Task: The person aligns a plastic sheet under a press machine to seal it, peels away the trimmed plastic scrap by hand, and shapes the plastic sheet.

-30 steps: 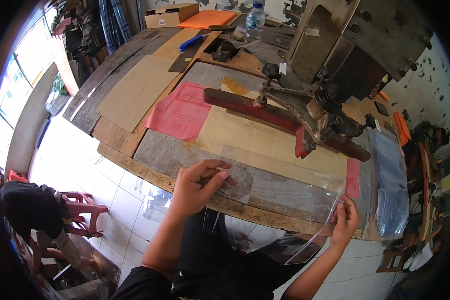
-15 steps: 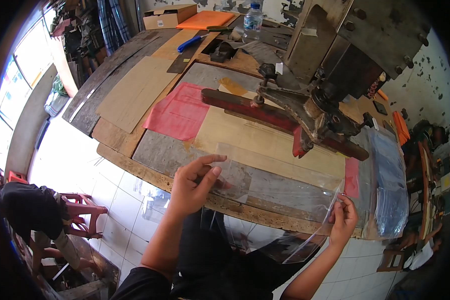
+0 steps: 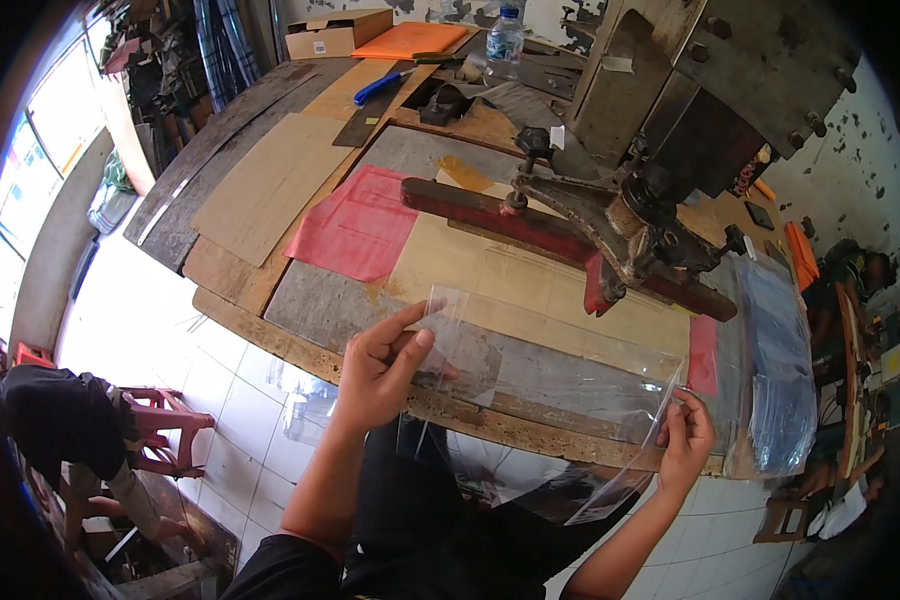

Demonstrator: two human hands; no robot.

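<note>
Worn table [image 3: 320, 305]: over front edge, clear sheet [image 3: 570, 375] pinched by right hand [image 3: 687, 432]; left hand [image 3: 375, 378] placed at opposite end, grip unclear. Sheet-holding judged underway; even support called for.

L grip [image 3: 378, 372]: index extd, thumb fwd | R grip [image 3: 686, 432]: fingers curled | forearms [image 3: 320, 488] bare, raised

Workshop for sure: grimy bolted press [image 3: 670, 190] at 2 o'clock, beat-up wooden workbench [image 3: 270, 338], scrap pile [image 3: 150, 75] crammed in around 10.
</note>
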